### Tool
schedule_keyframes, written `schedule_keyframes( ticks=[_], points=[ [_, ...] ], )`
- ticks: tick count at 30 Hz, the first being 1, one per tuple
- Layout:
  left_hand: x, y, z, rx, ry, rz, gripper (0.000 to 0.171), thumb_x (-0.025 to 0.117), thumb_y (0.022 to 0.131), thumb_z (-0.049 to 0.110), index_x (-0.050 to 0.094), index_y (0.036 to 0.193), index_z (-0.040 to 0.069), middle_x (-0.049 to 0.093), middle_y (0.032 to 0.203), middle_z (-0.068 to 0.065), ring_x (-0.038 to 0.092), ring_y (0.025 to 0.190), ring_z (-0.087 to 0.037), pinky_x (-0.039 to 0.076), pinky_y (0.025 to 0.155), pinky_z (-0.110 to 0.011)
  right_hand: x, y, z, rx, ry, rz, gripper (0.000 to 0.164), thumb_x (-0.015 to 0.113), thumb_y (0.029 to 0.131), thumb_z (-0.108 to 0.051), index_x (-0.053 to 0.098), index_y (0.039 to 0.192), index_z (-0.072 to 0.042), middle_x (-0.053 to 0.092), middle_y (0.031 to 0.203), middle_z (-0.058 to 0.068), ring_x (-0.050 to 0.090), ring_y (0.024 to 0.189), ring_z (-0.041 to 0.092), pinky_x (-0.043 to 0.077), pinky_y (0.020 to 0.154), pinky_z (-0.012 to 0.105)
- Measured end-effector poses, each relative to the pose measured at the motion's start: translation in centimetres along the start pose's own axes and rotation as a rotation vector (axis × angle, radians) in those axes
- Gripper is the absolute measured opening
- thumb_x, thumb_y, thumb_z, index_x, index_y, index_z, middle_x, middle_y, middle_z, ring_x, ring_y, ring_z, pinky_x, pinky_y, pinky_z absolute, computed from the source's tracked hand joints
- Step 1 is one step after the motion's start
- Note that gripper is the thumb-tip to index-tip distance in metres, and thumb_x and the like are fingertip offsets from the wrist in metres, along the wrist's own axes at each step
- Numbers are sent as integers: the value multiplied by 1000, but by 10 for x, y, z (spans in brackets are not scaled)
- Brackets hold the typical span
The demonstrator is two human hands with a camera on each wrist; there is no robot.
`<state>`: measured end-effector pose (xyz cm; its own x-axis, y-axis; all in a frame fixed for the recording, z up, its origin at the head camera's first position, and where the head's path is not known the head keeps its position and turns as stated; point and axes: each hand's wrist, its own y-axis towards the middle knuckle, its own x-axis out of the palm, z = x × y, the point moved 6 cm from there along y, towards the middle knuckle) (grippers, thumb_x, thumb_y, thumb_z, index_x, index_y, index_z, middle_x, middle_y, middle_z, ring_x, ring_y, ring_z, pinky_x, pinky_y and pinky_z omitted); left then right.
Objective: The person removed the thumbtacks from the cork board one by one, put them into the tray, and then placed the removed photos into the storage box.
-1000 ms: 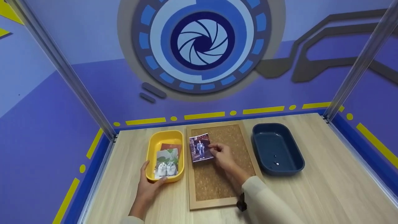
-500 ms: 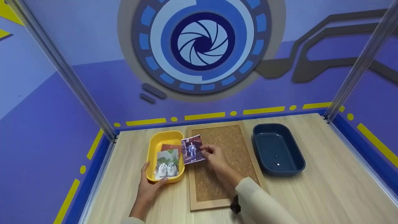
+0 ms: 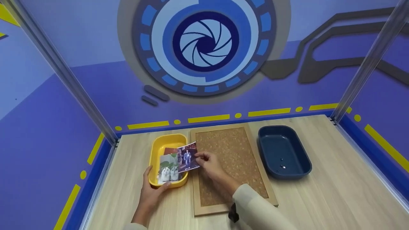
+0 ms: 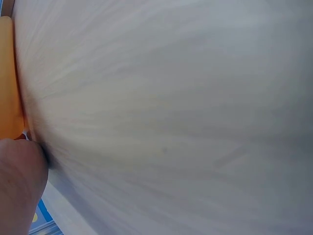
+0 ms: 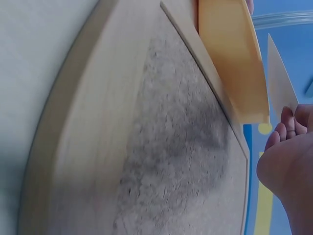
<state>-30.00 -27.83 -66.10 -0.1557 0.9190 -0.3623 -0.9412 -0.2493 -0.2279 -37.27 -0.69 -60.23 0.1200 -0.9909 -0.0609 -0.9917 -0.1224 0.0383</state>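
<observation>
My right hand point(image 3: 212, 167) pinches the right edge of a photo card point(image 3: 187, 158) showing a standing person in blue. The card hangs tilted over the right rim of a yellow tray point(image 3: 168, 140); in the right wrist view the card point(image 5: 279, 73) is apart from the tray point(image 5: 230, 54). My left hand point(image 3: 150, 191) grips the tray's near left corner, its thumb on the near rim and fingers along the left side. Inside the tray, a card with two white furry animals point(image 3: 165, 174) overlaps a reddish card point(image 3: 170, 150). The left wrist view shows mostly tabletop.
A wood-framed cork board point(image 3: 230, 156) lies right of the yellow tray, under my right forearm. Farther right stands a navy tray point(image 3: 281, 145) with a few small shiny bits point(image 3: 282, 166). A patterned blue wall point(image 3: 204, 105) bounds the table's back.
My right hand has carried the photo card leftward, from above the cork board to over the yellow tray's right side. The left hand keeps its hold on the tray.
</observation>
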Motion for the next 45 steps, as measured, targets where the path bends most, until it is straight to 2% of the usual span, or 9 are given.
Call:
schedule_keyframes(
  ticks=[6,13,20,25,28,36,41,45],
  points=[
    [-1,0,-1,-1,3,0,117,88,88,39,5,171,36,19,180,-11,22,164,-37,16,136,-63,11,0,-1,39,-57,-21,21,65,100,0,76,118,1,68,103,10,58,93,15,50,75,21],
    [-1,0,0,30,7,-2,115,88,89,40,7,171,34,19,179,-12,22,164,-37,17,136,-62,29,1,-12,32,-125,-73,24,63,103,-2,74,124,-2,69,108,11,60,97,17,54,82,26],
    [-3,2,-1,27,20,1,115,87,89,42,6,171,35,18,180,-11,21,166,-37,18,136,-62,54,3,-20,17,-216,-135,24,64,102,-3,73,124,0,68,106,9,60,94,15,53,73,23],
    [-2,2,0,29,22,3,118,88,85,49,8,171,35,19,179,-12,23,164,-37,20,135,-63,66,0,-20,79,-325,-149,24,65,103,-5,73,125,-2,71,110,8,64,95,15,60,79,27],
    [-1,2,0,36,20,-1,121,89,83,53,8,171,34,19,179,-13,23,165,-38,19,135,-63,69,-3,-19,129,-368,-152,23,64,104,-6,73,125,-3,72,113,9,66,93,16,62,77,29],
    [-1,2,2,45,11,-5,118,89,86,48,8,171,35,20,179,-13,24,164,-38,20,135,-62,71,-9,-23,85,-545,-176,33,63,106,-15,72,135,-2,76,121,10,66,86,14,58,67,25],
    [-1,2,1,43,16,-7,115,87,89,45,7,171,34,20,179,-13,26,163,-38,21,135,-61,70,-12,-24,84,-555,-179,42,62,108,-21,64,146,-3,73,132,13,66,92,15,62,76,29],
    [-2,2,1,23,17,4,113,86,91,40,7,171,33,21,179,-14,26,163,-39,20,135,-62,68,-13,-24,57,-588,-161,38,63,107,-24,68,141,-8,70,125,7,63,99,14,63,83,30]
  ],
)
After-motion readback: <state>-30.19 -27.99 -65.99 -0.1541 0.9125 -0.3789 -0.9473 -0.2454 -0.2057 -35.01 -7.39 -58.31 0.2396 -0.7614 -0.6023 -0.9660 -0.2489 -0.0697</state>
